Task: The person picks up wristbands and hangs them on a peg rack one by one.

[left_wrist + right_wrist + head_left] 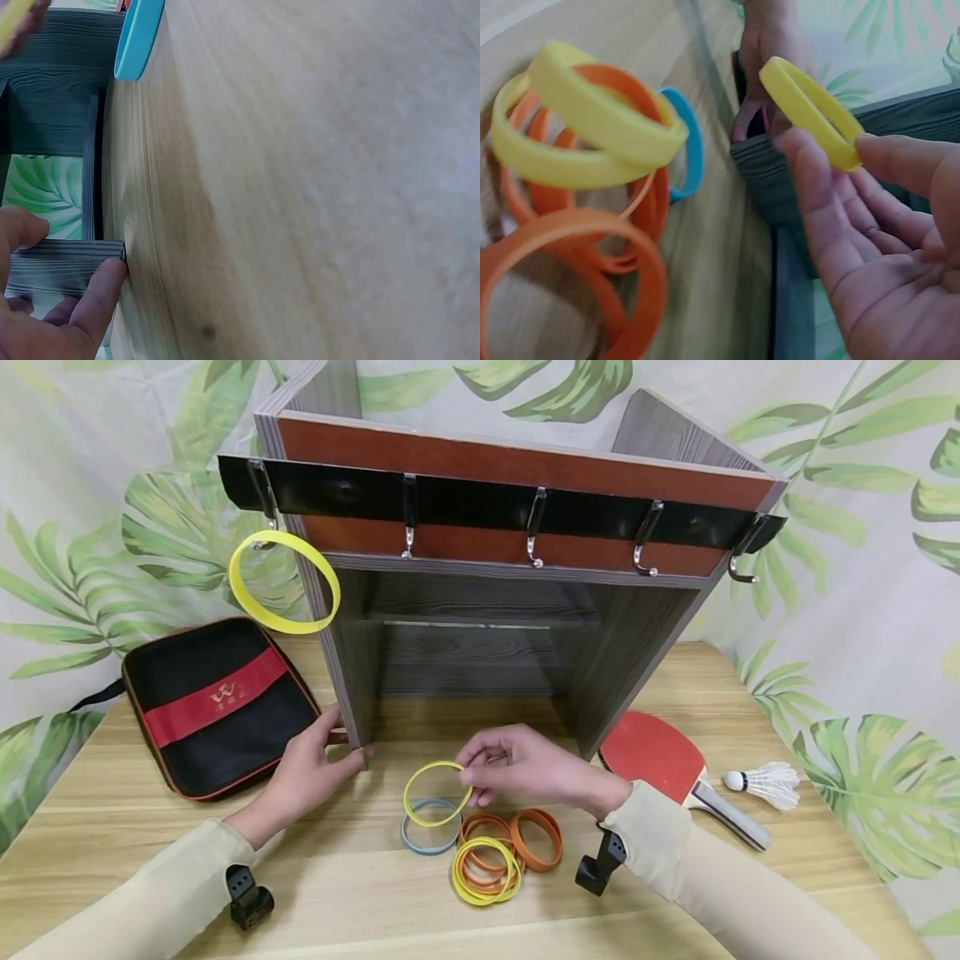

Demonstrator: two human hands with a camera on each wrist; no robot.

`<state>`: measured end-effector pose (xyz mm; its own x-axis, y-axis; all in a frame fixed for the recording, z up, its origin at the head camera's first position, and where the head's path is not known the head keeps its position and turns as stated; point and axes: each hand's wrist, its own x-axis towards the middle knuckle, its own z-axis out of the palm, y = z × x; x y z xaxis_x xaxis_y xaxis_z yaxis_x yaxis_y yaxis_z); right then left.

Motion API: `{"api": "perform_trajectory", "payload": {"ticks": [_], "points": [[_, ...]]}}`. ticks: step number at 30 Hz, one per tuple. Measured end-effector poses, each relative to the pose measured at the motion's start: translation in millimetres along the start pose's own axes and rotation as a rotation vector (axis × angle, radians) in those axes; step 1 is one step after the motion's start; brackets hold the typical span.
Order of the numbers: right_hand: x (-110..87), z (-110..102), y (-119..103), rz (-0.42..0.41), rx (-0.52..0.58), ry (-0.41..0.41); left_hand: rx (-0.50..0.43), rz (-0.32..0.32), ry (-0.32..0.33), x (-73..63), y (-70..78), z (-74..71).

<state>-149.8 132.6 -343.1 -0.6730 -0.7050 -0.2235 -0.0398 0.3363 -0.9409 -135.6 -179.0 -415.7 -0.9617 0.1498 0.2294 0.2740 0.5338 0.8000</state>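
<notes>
My left hand [309, 770] grips the lower front edge of the grey wooden shelf's left side panel [60, 264], thumb and fingers on either face. Just above the tabletop, in front of the shelf, my right hand [528, 766] pinches a yellow wristband [804, 120] between thumb and fingertips. In the head view it overlaps a blue wristband [431, 852] lying on the table. Beside that lies a pile of orange wristbands [557, 842] with yellow wristbands [457, 883] on top. Another yellow wristband [287, 623] hangs from the leftmost hook of the black hook strip [472, 500].
The strip's other hooks [534, 531] carry nothing. A black and red case [217, 743] lies left of the shelf, close to my left hand. On the right lie a red table tennis bat [652, 752] and a shuttlecock [768, 785]. Leaf-patterned cloth [862, 635] hangs behind.
</notes>
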Motion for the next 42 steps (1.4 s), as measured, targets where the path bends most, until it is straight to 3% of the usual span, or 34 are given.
{"api": "perform_trajectory", "payload": {"ticks": [8,18,29,35,42], "points": [[7.1,-1,-34,-0.240,0.092,0.116,0.027,0.008,0.015,-0.8,-0.6,-1.2],[-1.7,-2,-87,-0.415,0.188,0.271,0.024,0.002,0.022,-1.5,-2.3,2.3],[-5.3,5,-109,-0.648,0.329,0.370,0.024,0.016,0.025,-1.7,-0.7,1.0],[-0.6,14,-116,-0.666,0.519,0.370,0.035,0.024,0.031,-2.7,-2.6,1.2],[2.9,21,-124,-0.582,0.554,0.455,0.020,0.049,0.037,-2.1,-1.9,1.7]]}}
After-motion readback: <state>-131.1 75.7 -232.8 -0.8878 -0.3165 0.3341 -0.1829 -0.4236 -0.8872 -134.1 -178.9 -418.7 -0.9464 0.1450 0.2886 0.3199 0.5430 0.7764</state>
